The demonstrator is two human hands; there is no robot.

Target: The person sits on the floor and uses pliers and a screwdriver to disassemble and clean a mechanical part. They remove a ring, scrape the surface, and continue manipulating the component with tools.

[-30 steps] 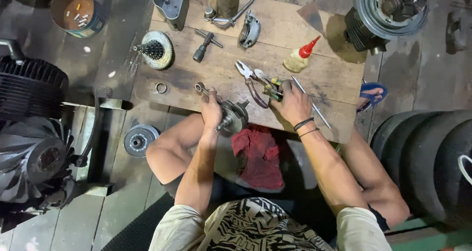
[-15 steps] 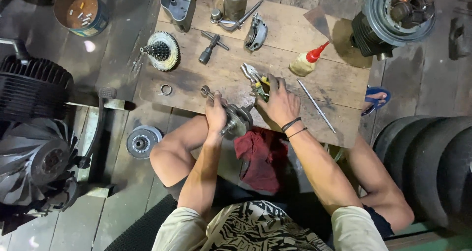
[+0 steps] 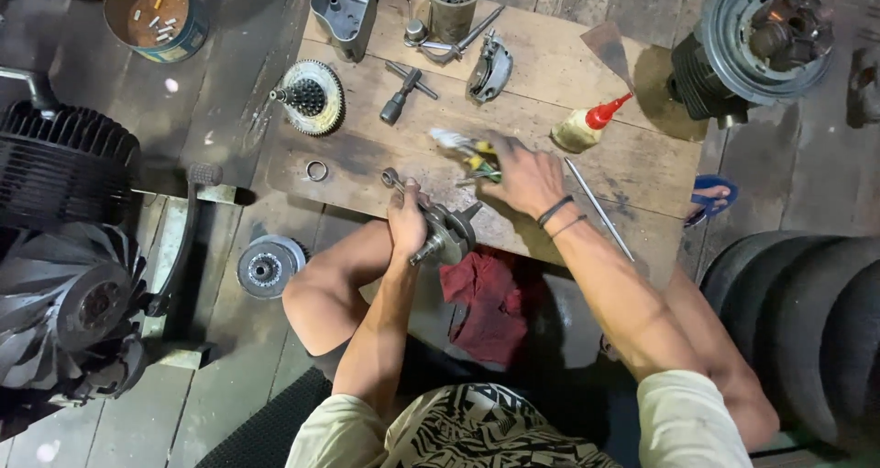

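Wooden board [image 3: 550,74]: red-capped yellow bottle [image 3: 587,127] (beside right hand [image 3: 522,176]).

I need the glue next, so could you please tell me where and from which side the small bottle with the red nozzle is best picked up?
Grip the glue bottle around its yellowish body, coming from above. It lies on its side on the wooden board, its red nozzle pointing up and to the right, so the rounded body is the widest free part. The right hand is nearest, just to its left, busy with the pliers.

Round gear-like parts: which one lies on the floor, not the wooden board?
The smaller grey disc, left of the person's knee; the toothed sprocket lies on the board.
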